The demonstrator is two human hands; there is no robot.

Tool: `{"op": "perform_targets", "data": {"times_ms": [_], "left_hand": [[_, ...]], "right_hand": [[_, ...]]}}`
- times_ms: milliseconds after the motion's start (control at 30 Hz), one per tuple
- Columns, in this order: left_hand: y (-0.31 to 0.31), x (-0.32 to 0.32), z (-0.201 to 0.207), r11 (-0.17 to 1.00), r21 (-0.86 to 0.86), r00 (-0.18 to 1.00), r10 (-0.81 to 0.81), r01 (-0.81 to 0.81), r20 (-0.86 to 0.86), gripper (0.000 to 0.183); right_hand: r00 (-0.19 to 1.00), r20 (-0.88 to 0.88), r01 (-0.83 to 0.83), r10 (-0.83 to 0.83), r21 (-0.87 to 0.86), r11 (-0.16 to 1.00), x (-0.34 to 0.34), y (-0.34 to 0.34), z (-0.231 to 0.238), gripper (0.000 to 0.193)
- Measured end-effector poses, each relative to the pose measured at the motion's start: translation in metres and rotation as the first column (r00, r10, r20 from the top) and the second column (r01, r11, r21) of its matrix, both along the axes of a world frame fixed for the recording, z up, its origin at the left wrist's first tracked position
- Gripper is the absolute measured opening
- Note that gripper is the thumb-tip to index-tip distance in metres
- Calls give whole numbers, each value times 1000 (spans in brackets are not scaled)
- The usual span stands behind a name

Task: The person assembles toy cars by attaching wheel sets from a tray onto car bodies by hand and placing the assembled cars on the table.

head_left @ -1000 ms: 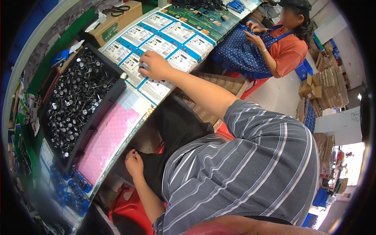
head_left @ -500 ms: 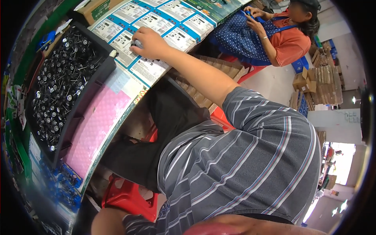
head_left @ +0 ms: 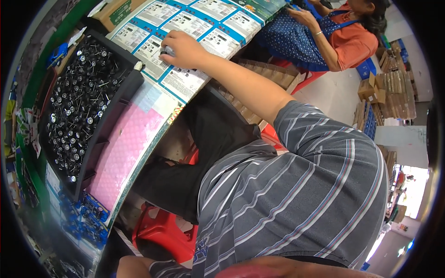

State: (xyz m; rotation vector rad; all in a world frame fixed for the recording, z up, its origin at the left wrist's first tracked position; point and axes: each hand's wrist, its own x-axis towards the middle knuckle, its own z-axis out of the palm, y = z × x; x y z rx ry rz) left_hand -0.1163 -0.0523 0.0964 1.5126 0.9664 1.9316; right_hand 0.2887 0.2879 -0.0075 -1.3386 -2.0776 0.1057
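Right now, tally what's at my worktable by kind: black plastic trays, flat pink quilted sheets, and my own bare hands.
Black plastic tray: 1
Flat pink quilted sheet: 1
Bare right hand: 1 (left not in view)
Total: 3

The left black bin (head_left: 107, 133) looks made of matt plastic, its small pieces (head_left: 74, 134) have glossy metallic heads (head_left: 90, 120), the pink sheet (head_left: 126, 143) and far printed sheets (head_left: 186, 22) appear smooth and shiny, the striped shirt (head_left: 296, 194) is matt cloth, and the near red stool (head_left: 164, 232) is glossy plastic.
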Motion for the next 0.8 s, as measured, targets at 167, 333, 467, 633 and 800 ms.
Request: {"op": "perform_targets", "data": {"times_ms": [167,333,467,633,800], "left_hand": [[1,12,-9,999,17,999,45,-45,25,11],[-5,32,-16,998,-63,999,16,-13,47,13],[-6,46,-15,994,-110,998,-10,17,57,15],[8,62,-13,996,-88,999,-3,7,38,17],[12,74,-17,997,-68,998,51,-48,36,20]], "right_hand": [[1000,-26,5,-5,-22,1000,-3,-3,-2,36],[999,-2,45,-45,59,997,-2,9,-14,35],[1000,-29,9,-6,87,996,-6,7,-6,36],[992,-123,-8,8,3,1000,7,2,-5,42],[884,-468,38,-5,61,997,50,-38,24,41]]}}
